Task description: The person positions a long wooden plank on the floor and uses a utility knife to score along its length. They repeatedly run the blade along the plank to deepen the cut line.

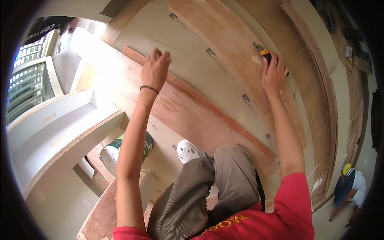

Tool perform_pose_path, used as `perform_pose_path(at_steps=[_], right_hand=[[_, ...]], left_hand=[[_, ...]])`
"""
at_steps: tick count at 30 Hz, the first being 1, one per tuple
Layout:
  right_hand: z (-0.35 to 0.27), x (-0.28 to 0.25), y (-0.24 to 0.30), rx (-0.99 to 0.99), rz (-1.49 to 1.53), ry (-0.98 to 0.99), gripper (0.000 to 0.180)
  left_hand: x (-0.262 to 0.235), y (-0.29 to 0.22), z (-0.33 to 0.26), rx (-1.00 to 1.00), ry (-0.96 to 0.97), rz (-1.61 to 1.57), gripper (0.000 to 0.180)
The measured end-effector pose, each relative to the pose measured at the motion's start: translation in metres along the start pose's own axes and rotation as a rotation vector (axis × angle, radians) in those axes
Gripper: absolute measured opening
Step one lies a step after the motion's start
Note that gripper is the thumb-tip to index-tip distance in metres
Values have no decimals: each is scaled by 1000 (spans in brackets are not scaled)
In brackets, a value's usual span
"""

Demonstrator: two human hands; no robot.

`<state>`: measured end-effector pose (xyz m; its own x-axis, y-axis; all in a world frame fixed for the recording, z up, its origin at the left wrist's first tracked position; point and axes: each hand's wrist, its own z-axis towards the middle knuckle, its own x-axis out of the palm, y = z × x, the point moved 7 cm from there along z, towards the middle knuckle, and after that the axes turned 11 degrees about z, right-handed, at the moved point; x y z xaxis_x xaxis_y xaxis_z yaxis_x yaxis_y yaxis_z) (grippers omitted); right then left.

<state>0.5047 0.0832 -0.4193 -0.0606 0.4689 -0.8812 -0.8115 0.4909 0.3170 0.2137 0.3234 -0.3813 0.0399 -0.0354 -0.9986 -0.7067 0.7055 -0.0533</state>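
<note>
"What stands at far left?"

"A barred window [30, 86], with a white-lined open cabinet [60, 120] of raw-edged board below it. Just right of that, a green-and-white bucket [115, 151] is partly hidden behind a worker's forearm."

"And the left hand [155, 69]?"

"Raised near the end of a narrow reddish wooden strip [212, 105], a dark band [149, 89] around its wrist. The fingers are bent and blurred by motion; whether they pinch anything, I cannot tell."

"What lies in the middle?"

"The strip runs diagonally along the edge of a broad reddish plywood board [172, 105]. A white clog [187, 151] shows beside the board's lower edge, below gray-brown trousers [236, 168]. Beyond the strip is a pale sheet [188, 50] bearing a row of printed marks, partly covered by a long, wide plank [228, 30]."

"Where is the knife?"

"At upper right, above that plank: a yellow-and-black utility knife [264, 52] in the right hand [274, 74]. The fingers are closed around its dark handle, its front end pointing up and to the left."

"Anyone else?"

"At far right, another person [350, 190] in a pale top, near the edge of view."
</note>
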Motion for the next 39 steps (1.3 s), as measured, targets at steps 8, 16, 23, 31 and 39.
perform_pose_path(at_steps=[8, 16, 23, 31, 39], right_hand=[[0, -3, 3, -25, 32, -23, 36], [2, 1, 1, -23, 44, -35, 36], [3, -3, 1, -18, 38, -36, 35], [1, 0, -2, -26, 57, -51, 36], [-5, -7, 1, -134, -21, -79, 36]], left_hand=[[68, 10, -29, 163, 384, 131, 18], [47, 21, 10, -296, 416, -778, 8], [65, -2, -23, 28, 616, 255, 14], [69, 3, -42, 49, 506, -65, 16], [70, 16, -129, -661, -63, -100, 28]])
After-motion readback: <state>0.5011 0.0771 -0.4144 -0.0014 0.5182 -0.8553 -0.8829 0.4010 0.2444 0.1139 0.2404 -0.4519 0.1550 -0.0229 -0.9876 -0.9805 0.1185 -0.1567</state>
